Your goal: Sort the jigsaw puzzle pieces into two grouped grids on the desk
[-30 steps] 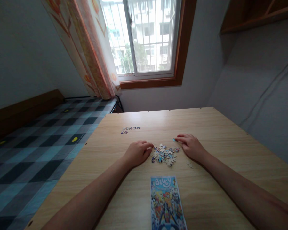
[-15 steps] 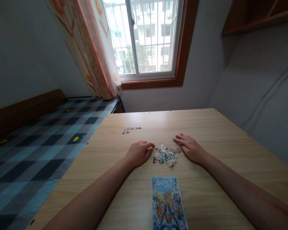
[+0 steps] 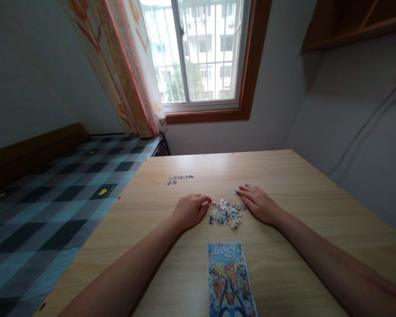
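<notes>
A small heap of loose puzzle pieces (image 3: 226, 213) lies on the wooden table (image 3: 284, 176) between my two hands. My left hand (image 3: 189, 209) rests on the table just left of the heap, its fingers curled under, fingertips touching the heap's edge. On the heap's right side my right hand (image 3: 257, 202) lies flat, fingers stretched out and together. A single blue piece (image 3: 234, 192) sits at its fingertips. Nearer to me lies a colourful puzzle reference card (image 3: 229, 279).
A short row of joined puzzle pieces (image 3: 180, 178) lies further back on the left of the table. A bed with a checked cover (image 3: 53, 198) stands to the left. A window (image 3: 201, 53) with a curtain (image 3: 125, 66) faces me; grey walls close in on the right.
My right hand has slid left along the table, closer against the heap. The left hand has hardly moved. The view has shifted slightly.
</notes>
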Tool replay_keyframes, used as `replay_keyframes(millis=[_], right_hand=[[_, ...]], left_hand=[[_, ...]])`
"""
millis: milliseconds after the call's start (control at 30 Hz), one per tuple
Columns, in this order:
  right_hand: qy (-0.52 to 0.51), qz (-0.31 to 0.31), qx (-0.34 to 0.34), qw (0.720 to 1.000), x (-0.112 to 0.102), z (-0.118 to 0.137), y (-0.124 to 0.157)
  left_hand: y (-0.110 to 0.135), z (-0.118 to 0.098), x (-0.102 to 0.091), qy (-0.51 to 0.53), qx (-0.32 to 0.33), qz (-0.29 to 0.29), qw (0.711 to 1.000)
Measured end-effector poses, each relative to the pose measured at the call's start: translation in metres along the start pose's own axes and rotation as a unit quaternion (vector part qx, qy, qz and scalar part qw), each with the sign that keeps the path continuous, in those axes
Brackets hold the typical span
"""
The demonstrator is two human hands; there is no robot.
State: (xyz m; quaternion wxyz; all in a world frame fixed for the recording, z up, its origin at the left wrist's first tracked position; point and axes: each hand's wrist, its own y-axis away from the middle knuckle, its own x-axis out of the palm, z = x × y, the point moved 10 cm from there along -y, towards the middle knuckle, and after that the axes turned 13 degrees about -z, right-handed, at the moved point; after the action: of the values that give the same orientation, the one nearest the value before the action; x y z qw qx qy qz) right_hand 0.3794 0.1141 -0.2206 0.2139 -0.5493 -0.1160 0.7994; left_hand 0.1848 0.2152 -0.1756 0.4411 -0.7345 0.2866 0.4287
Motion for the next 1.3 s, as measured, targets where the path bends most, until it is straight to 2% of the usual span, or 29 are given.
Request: replay_keyframes(millis=[133, 300, 467, 567, 667, 767, 900, 967, 1033, 1100, 1133, 1200, 1300], right_hand=[[0.009, 0.024, 0.000, 1.000, 0.004, 0.004, 0.002], [-0.030, 0.029, 0.010, 0.999, 0.005, 0.000, 0.000], [-0.071, -0.030, 0.016, 0.997, -0.008, -0.005, -0.007], [-0.087, -0.071, 0.016, 0.994, -0.017, -0.005, -0.009], [-0.075, -0.083, 0.025, 0.993, -0.021, -0.004, -0.011], [-0.037, -0.049, 0.023, 0.998, -0.021, -0.002, -0.019], [0.004, 0.016, -0.003, 1.000, -0.015, 0.011, -0.038], [0.008, 0.035, -0.015, 0.999, -0.010, 0.024, -0.047], [0.008, 0.045, -0.028, 0.999, -0.002, 0.041, -0.056], [0.008, 0.054, -0.047, 0.997, 0.009, 0.061, -0.066], [0.006, 0.061, -0.056, 0.996, 0.016, 0.071, -0.072], [0.001, 0.074, -0.070, 0.995, 0.031, 0.090, -0.085], [-0.006, 0.083, -0.074, 0.994, 0.054, 0.114, -0.109]], left_hand=[[0.000, 0.003, 0.001, 0.005, -0.006, -0.004, 1.000], [-0.001, 0.007, 0.003, 0.013, -0.024, -0.007, 1.000], [-0.004, 0.020, -0.004, 0.058, -0.071, -0.052, 0.994], [-0.007, 0.040, -0.016, 0.107, -0.121, -0.121, 0.979], [-0.005, 0.073, -0.038, 0.134, -0.196, -0.245, 0.940], [0.008, 0.112, -0.058, 0.162, -0.283, -0.353, 0.877], [0.027, 0.158, -0.097, 0.133, -0.307, -0.452, 0.827], [0.046, 0.187, -0.118, 0.101, -0.335, -0.507, 0.788], [0.068, 0.221, -0.126, 0.088, -0.394, -0.541, 0.738], [0.090, 0.247, -0.124, 0.108, -0.456, -0.577, 0.669], [0.095, 0.255, -0.120, 0.117, -0.469, -0.581, 0.655], [0.092, 0.261, -0.114, 0.125, -0.466, -0.570, 0.665], [0.085, 0.257, -0.108, 0.124, -0.450, -0.556, 0.688]])
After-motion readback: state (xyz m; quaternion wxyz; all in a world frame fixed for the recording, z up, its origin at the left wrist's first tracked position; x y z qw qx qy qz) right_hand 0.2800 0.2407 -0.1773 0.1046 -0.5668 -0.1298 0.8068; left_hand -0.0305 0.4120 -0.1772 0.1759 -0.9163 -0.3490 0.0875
